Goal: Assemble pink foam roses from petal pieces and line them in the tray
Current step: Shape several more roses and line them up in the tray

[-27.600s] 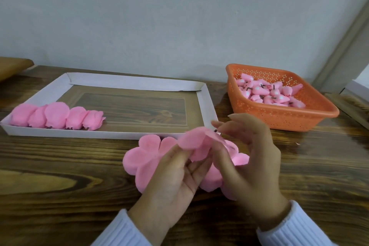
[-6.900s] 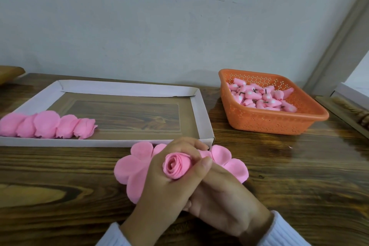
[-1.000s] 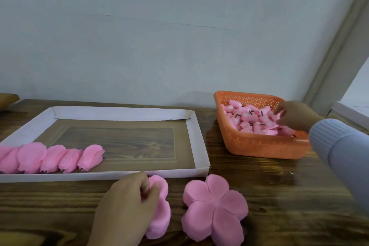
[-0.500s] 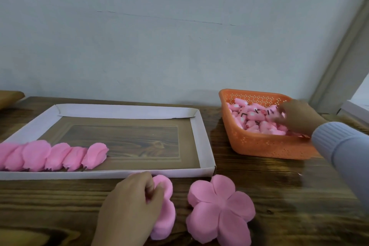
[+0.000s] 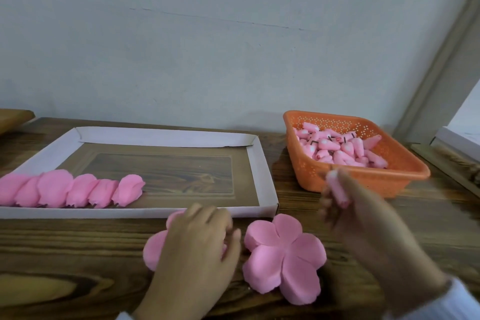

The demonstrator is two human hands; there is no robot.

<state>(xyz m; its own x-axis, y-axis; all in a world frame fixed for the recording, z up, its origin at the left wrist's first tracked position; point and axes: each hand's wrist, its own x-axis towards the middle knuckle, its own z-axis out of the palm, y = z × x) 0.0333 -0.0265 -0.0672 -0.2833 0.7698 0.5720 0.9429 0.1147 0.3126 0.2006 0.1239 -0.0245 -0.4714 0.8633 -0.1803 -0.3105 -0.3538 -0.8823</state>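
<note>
My left hand [image 5: 193, 247] rests on a stack of pink petal pieces [image 5: 153, 249] on the table, fingers curled over its top. Beside it to the right lies a second pink five-petal piece [image 5: 284, 260], flat and free. My right hand [image 5: 363, 226] is blurred in front of the orange basket [image 5: 363, 179] and pinches a small pink bud core [image 5: 336, 187]. A row of several finished pink roses [image 5: 72, 189] lies along the front left of the white cardboard tray [image 5: 259, 163].
The orange basket holds several pink bud cores [image 5: 337, 148] with short dark stems. A wooden ledge [image 5: 446, 161] and a white box [image 5: 459, 138] sit at the far right. A wall stands just behind the table.
My right hand has left the basket with a bud core and moved down and left toward the petal pieces. My left hand stays on the left petal stack.
</note>
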